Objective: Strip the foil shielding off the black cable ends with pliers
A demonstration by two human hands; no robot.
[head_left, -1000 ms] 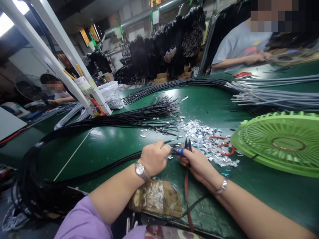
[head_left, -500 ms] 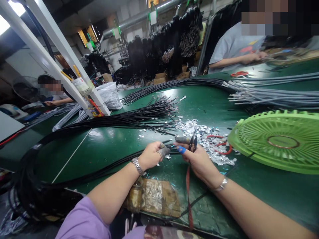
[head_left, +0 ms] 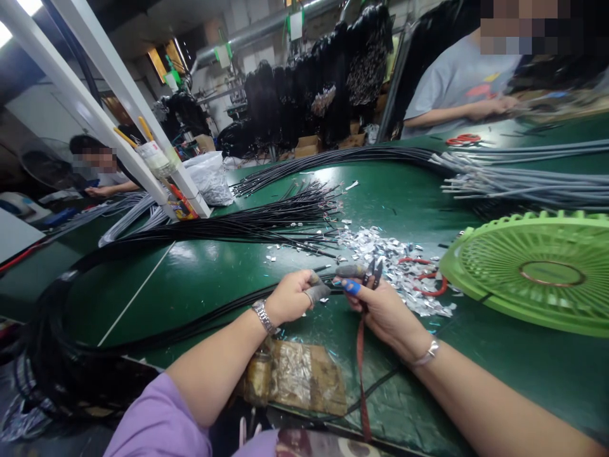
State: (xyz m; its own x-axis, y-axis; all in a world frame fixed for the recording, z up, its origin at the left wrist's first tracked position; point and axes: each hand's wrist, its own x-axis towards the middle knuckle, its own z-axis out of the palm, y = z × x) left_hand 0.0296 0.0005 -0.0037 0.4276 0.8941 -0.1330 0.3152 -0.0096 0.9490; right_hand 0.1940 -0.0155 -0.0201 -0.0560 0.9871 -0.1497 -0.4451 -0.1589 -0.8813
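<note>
My left hand, grey covers on its thumb and finger, is closed on the end of a black cable that runs in from the left. Just to its right, my right hand is closed around small dark-bladed cutters, their tips pointing up. Blue tape wraps its thumb and a grey cover sits on its forefinger; these two pinch close to the cable's tip. Fine wire ends between the hands are too small to make out. A reddish strap hangs below the right hand.
Silvery foil scraps and a red-handled tool lie beyond my right hand. A green fan stands at right. Black cable bundles and grey cables cover parts of the green table. Two co-workers sit beyond.
Both hands stay close together at the cable end. My right hand has shifted slightly, with the cutters tilting a little to the right. The view has moved slightly.
</note>
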